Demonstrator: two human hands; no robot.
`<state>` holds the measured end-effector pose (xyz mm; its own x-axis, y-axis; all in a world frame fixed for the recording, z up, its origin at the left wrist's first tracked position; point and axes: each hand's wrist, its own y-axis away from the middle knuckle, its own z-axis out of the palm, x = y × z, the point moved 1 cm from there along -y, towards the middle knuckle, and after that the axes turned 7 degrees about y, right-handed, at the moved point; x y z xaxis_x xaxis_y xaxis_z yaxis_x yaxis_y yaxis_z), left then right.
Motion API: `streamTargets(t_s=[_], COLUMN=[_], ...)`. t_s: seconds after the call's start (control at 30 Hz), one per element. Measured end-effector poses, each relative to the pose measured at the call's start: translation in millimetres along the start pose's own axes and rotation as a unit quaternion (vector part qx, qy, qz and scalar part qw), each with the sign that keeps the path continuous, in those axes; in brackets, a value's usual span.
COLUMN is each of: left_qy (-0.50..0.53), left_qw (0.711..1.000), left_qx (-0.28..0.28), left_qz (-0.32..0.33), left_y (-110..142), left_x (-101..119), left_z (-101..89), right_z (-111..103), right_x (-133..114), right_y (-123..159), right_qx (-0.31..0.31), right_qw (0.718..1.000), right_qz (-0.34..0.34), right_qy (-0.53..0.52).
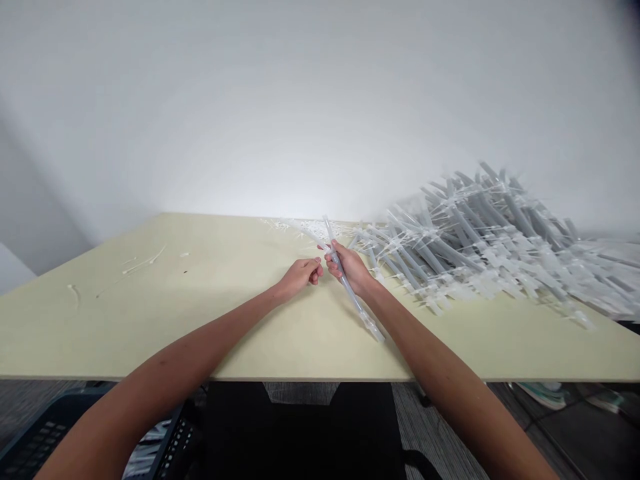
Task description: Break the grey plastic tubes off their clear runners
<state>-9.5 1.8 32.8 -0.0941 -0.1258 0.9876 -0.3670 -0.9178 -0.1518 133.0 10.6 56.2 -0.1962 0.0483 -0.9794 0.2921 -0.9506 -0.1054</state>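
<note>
A pale table (150, 320) filled the view, with a white wall behind and a dark crate (50, 427) on the floor at lower left. A large heap of plastic tubes (475, 247) with clear fittings lay on the table's right side, spilling toward the near edge. Most of the pieces sat there in a tangled pile; nothing showed as sorted or set aside. A small patch of white scraps (310, 230) lay by the far edge, and a few thin white strips (143, 262) lay at left. Both arms reached in from the bottom, hands close together at mid-table. The right hand (350, 267) was clamped around one tube (356, 300), held at a slant across the table, just left of the heap. The left hand (297, 279) was curled beside it, its fingers almost at the tube; whether it pinched anything could not be told.
</note>
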Motion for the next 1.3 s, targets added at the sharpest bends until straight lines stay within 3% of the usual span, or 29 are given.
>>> streamTargets(t_s=[0.33, 0.57, 0.7, 0.9, 1.07, 1.3], left_qy=[-0.070, -0.152, -0.167, -0.113, -0.034, -0.013], left_qw=[0.996, 0.986, 0.984, 0.993, 0.996, 0.996], left_qx=[0.020, 0.036, 0.040, 0.027, 0.072, 0.067], left_qz=[0.043, 0.050, 0.051, 0.036, 0.030, 0.064], left_y=[2, 3, 4, 1, -2, -3], left_x=[2, 5, 5, 1, 2, 4], left_z=[-0.6, 2.1, 2.4, -1.3, -5.4, -4.4], right_z=[-7, -11, -12, -11, -1, 10], right_x=[9, 18, 19, 12, 11, 10], right_y=[-5, -15, -17, -11, -4, 3], right_qx=[0.031, 0.074, 0.069, 0.052, 0.052, 0.042], right_qw=[0.985, 0.985, 0.988, 0.985, 0.971, 0.964], right_qz=[-0.063, -0.053, -0.045, -0.077, -0.107, -0.120], right_qy=[0.155, 0.145, 0.134, 0.148, 0.205, 0.232])
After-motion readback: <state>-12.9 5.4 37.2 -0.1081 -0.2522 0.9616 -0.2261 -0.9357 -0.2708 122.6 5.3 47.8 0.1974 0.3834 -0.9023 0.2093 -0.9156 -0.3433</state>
